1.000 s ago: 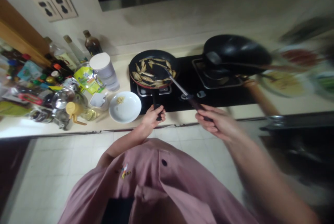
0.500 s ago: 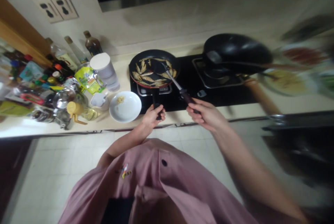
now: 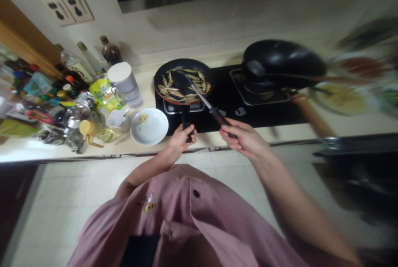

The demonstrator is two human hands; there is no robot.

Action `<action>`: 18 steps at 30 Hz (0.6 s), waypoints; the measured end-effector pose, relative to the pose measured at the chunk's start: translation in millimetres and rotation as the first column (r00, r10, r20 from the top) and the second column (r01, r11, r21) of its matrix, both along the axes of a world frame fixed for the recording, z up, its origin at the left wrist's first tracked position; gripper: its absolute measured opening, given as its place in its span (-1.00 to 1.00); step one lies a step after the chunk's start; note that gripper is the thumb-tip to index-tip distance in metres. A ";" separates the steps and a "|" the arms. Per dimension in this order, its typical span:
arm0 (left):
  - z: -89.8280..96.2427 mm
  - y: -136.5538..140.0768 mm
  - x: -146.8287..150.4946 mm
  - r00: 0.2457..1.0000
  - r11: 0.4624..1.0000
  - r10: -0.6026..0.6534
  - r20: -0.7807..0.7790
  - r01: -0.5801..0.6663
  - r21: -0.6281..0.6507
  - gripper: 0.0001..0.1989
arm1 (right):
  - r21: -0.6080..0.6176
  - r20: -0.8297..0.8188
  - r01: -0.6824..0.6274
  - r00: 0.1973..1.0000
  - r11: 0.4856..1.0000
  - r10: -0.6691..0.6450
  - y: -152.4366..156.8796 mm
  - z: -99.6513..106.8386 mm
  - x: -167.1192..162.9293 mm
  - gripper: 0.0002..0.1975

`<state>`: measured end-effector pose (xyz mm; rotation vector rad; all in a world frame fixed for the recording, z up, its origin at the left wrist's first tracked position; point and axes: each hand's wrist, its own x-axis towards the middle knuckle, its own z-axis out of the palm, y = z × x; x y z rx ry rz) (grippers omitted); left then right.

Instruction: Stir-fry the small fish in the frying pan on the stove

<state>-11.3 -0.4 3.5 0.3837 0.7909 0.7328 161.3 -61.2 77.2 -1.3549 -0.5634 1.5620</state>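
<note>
My left hand point(image 3: 183, 137) is closed round the black handle of a frying pan point(image 3: 160, 68), which sits on the left burner. Several small browned fish point(image 3: 172, 91) lie spread over the pan's dark inside. Held in my right hand point(image 3: 244, 136) is a spatula point(image 3: 203, 98) with a dark grip and a metal shaft. Its black blade reaches into the pan among the fish; the blade's edge is hard to make out against the dark surface. A white plate point(image 3: 154, 132) with a little chopped, pale food point(image 3: 143, 118) stands left of the pan handle.
A black wok point(image 3: 280, 57) with a wooden handle rests on the right burner. Plates of food point(image 3: 343, 99) blur at the right. Left of the plate are a lidded container point(image 3: 124, 82), a green-yellow packet point(image 3: 105, 95) and crowded bottles point(image 3: 110, 51). The range hood hangs above.
The spatula's blade has shifted slightly within the pan, and its shaft now lies a little lower and to the left. Some fish at the pan's right have moved. My left hand keeps its grip.
</note>
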 end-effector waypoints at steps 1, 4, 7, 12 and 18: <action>1.0 -0.1 0.2 1.000 1.000 0.001 0.001 -0.001 0.003 -0.63 | -0.003 -0.002 -0.006 1.000 1.000 0.006 1.9 -1.5 -1.3 -0.68; 4.3 -0.8 0.7 1.000 1.000 0.002 -0.010 -0.002 0.009 -0.64 | -0.014 0.004 -0.018 1.000 1.000 0.018 2.4 -4.6 -1.7 -0.67; 7.1 -1.8 1.1 1.000 1.000 0.004 -0.027 -0.004 0.002 -0.66 | -0.012 0.023 -0.024 0.999 1.000 0.024 -3.2 -3.5 1.2 -0.66; 7.7 -1.5 1.1 1.000 1.000 -0.011 -0.027 0.011 0.002 -0.69 | 0.019 0.064 -0.037 0.997 0.999 0.036 -6.9 0.4 -1.3 -0.54; 1.2 0.3 0.0 0.999 0.999 -0.035 -0.031 0.036 0.033 -0.67 | -0.002 0.057 -0.082 0.995 0.997 0.082 -0.2 -6.3 -10.8 -0.46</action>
